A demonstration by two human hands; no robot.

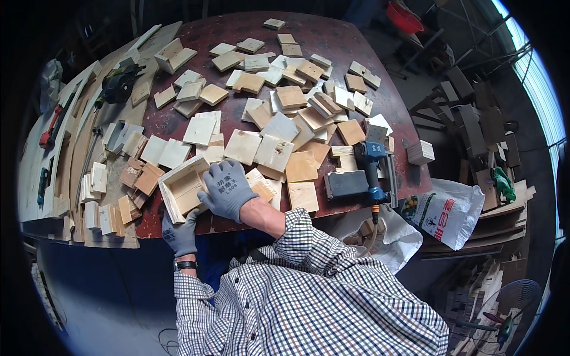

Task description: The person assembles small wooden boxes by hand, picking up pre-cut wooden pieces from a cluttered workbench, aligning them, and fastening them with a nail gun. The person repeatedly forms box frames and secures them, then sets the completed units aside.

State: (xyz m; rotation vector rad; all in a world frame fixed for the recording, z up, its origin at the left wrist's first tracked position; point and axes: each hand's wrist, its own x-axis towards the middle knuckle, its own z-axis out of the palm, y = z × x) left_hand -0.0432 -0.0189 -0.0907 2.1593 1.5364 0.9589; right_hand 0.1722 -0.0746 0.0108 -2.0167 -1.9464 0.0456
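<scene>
A shallow wooden box (169, 199), its inside facing up, sits tilted at the near left edge of the red table. My left hand (180, 234), in a grey glove, is closed on the box's near corner from below. Over the box's right wall lies my right hand (224, 190), also gloved in grey, its fingers bent around the wall and partly hidden. Right beside that hand is a pale wood block (261, 185). A blue nail gun (373, 163) with a dark magazine lies farther right on the table.
Many loose wood blocks (276, 151) cover the red table (332, 32). Stacked blocks (98, 216) stand at the left edge. A black power tool (119, 83) and a red-handled tool (50, 127) lie on boards at far left. White sacks (448, 210) hang at right, near a fan (516, 302).
</scene>
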